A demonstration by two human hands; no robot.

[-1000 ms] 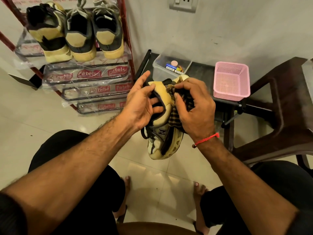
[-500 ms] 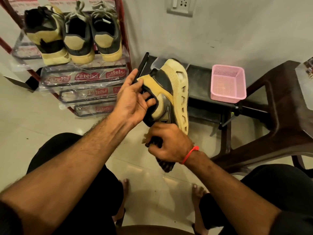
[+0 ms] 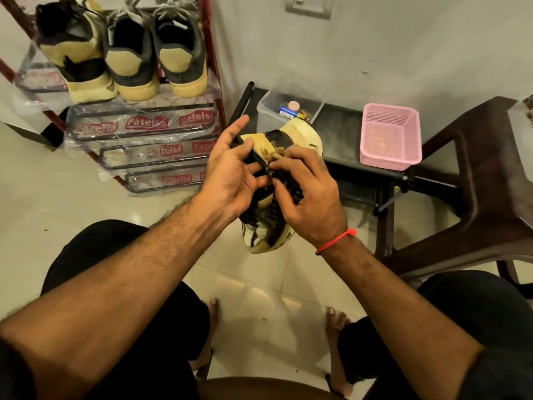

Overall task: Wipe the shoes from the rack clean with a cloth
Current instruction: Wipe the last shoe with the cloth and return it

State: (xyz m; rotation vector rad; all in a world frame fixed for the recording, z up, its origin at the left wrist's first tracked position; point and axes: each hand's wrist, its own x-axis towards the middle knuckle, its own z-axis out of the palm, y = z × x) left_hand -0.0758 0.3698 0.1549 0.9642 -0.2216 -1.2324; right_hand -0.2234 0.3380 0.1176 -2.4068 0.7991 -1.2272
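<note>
Left hand (image 3: 230, 174) grips the yellow-and-black sneaker (image 3: 268, 238); hold it steady. Right hand (image 3: 308, 194), clamped on the dark checked cloth (image 3: 291, 189), should rub firmly along the collar.

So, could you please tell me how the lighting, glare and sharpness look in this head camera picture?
Head view: warm, dim, yellowish light; bright glare patches on the glossy floor tiles between the feet and on the plastic wrap over the rack; wide-angle bending stretches the forearms at the lower edge; the cloth under the right hand is dark and hard to read against the shoe; the left hand looks sharp.
</note>
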